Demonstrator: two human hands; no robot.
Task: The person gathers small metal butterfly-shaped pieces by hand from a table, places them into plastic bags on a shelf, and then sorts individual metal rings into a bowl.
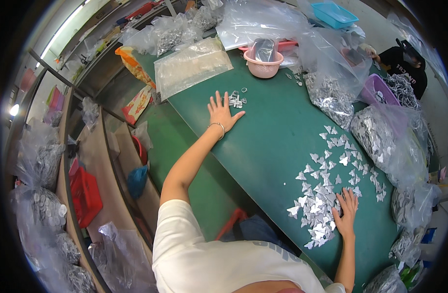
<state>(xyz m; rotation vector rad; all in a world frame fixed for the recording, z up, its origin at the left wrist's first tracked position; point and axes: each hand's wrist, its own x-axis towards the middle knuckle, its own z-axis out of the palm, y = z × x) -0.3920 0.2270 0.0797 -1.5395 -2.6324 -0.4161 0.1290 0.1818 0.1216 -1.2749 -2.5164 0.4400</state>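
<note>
A heap of small silver metal pieces (315, 211), flat and pointed, lies on the near right part of the green table (272, 146), thick toward the near edge and thinning into loose single pieces farther off and to the right. The person's right hand (346, 211) rests palm down at the heap's right side, fingers spread, thumb reaching in toward the pieces; from where I stand I can't tell whether anything is tucked under the palm.

The left hand (221, 115) is flat and wide-fingered near the table's left edge, well apart from the heap, a bracelet (218, 128) around its wrist. Just beside its index finger sits a small cluster of metal parts (236, 101), and I see nothing pinched between the fingers.

Beyond that hand, to the left, a clear plastic sheet (192, 68) covers the far corner. A pink bowl (263, 67) with a dark packet in it stands to the right of the sheet. Clear bags of metal parts (330, 100) line the right side, next to a purple basket (378, 91). At the far right another person (404, 68) wears black. Over on the left, a red basket (85, 195) sits on a shelf (99, 168).
</note>
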